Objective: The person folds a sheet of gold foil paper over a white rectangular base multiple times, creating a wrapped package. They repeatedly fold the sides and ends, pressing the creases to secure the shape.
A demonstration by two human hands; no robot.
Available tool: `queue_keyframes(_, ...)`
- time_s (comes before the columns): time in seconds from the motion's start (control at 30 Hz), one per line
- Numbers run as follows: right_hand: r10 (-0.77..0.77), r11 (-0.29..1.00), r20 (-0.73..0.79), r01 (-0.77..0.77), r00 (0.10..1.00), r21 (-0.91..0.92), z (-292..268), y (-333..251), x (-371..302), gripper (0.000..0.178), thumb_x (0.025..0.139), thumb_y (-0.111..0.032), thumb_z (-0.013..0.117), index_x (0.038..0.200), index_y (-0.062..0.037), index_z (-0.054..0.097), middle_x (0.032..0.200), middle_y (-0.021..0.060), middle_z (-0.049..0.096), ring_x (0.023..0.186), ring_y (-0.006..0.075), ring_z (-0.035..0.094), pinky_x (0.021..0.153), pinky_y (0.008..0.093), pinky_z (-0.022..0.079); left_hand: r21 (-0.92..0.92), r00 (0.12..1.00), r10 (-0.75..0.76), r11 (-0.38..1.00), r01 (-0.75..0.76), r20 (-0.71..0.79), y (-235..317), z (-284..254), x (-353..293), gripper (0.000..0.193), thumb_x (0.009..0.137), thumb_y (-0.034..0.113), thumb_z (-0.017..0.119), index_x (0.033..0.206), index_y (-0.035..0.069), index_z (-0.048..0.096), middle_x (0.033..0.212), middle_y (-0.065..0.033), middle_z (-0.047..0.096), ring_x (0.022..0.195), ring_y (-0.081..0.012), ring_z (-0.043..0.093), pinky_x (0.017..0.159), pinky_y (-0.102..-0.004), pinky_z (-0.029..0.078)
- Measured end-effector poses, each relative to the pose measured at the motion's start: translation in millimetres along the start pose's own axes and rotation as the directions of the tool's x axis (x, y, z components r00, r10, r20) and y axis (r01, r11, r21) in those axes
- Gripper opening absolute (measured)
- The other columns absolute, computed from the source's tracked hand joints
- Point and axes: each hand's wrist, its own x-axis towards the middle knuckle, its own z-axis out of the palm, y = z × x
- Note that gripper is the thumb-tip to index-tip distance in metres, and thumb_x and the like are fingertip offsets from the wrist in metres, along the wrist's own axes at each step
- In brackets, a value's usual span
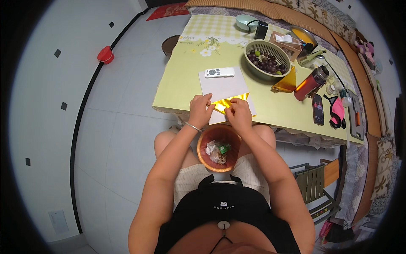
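Observation:
A sheet of shiny gold foil paper [223, 105] lies partly folded on a stack of pale paper [220, 87] at the table's near edge. My left hand [200, 111] grips the foil's left end, its fingers bent at the edge. On the foil's right part, my right hand [239, 114] pinches and presses with curled fingers, which hide some of the folds. A white remote control [220, 72] rests across the far end of the paper stack. To the right stands a folded gold foil piece [286, 81].
A colander of grapes [246, 67], a red thermos flask [311, 83], a phone [318, 109] and a pink-and-black item [337, 111] are on the table's right side. Between my knees sits a wooden-looking bin [204, 157] with rubbish. A folding chair [311, 185] stands at right.

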Motion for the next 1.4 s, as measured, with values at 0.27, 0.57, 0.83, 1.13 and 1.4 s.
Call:
queue_keyframes(0.27, -0.041, 0.995, -0.041, 0.037, 0.998, -0.097, 8, 4, 1, 0.014, 0.074, -0.013, 0.074, 0.078, -0.0021, 0.066, 0.109, 0.0138, 0.067, 0.103, 0.0335, 0.06, 0.088, 0.0462, 0.046, 0.175, 0.999, -0.038, 0.984, 0.036, 0.008, 8, 11, 6, 0.045, 0.078, 0.012, 0.078, 0.121, 0.004, 0.066, 0.086, -0.0064, 0.065, 0.094, -0.03, 0.057, 0.085, -0.0439, 0.044)
queue_keyframes(0.57, -0.164, 0.972, -0.025, 0.157, 0.986, -0.176, 4, 0, -1, 0.033, 0.08, -0.013, 0.072, 0.113, -0.0122, 0.072, 0.109, 0.0121, 0.063, 0.1, 0.0335, 0.059, 0.085, 0.0463, 0.046, 0.244, 0.999, -0.049, 0.969, 0.049, -0.006, 8, 16, 3, 0.043, 0.078, 0.015, 0.078, 0.118, 0.004, 0.067, 0.093, -0.0101, 0.066, 0.1, -0.0317, 0.058, 0.087, -0.0456, 0.043)
queue_keyframes(0.83, -0.189, 0.953, -0.014, 0.18, 0.982, -0.243, 8, 4, -2, 0.034, 0.082, -0.014, 0.071, 0.115, -0.0148, 0.073, 0.112, 0.012, 0.063, 0.1, 0.0325, 0.059, 0.085, 0.046, 0.046, 0.354, 0.985, 0.136, 0.931, -0.091, -0.107, 25, 8, 7, 0.04, 0.077, 0.013, 0.075, 0.115, 0.003, 0.068, 0.095, -0.0119, 0.066, 0.1, -0.0313, 0.058, 0.089, -0.0455, 0.044)
queue_keyframes(1.13, -0.227, 0.941, 0.02, 0.224, 0.974, -0.254, 2, 1, -2, 0.035, 0.084, -0.015, 0.069, 0.119, -0.0137, 0.072, 0.113, 0.0128, 0.063, 0.101, 0.0326, 0.06, 0.085, 0.0457, 0.047, 0.394, 0.945, 0.326, 0.865, -0.31, 0.027, 28, 5, -24, 0.025, 0.078, 0.016, 0.068, 0.096, 0.0, 0.068, 0.092, -0.0111, 0.064, 0.096, -0.0289, 0.062, 0.084, -0.0426, 0.05)
queue_keyframes(1.4, -0.017, 0.999, 0.199, 0.027, 0.98, -0.047, -22, 20, 19, 0.062, 0.084, -0.003, 0.064, 0.144, -0.0156, 0.053, 0.123, 0.0151, 0.059, 0.105, 0.0338, 0.061, 0.085, 0.0437, 0.054, 0.45, 0.963, -0.073, 0.892, -0.054, 0.261, 57, 1, 28, 0.026, 0.079, 0.009, 0.068, 0.103, 0.0, 0.066, 0.113, -0.0151, 0.064, 0.116, -0.0325, 0.057, 0.099, -0.0457, 0.041)
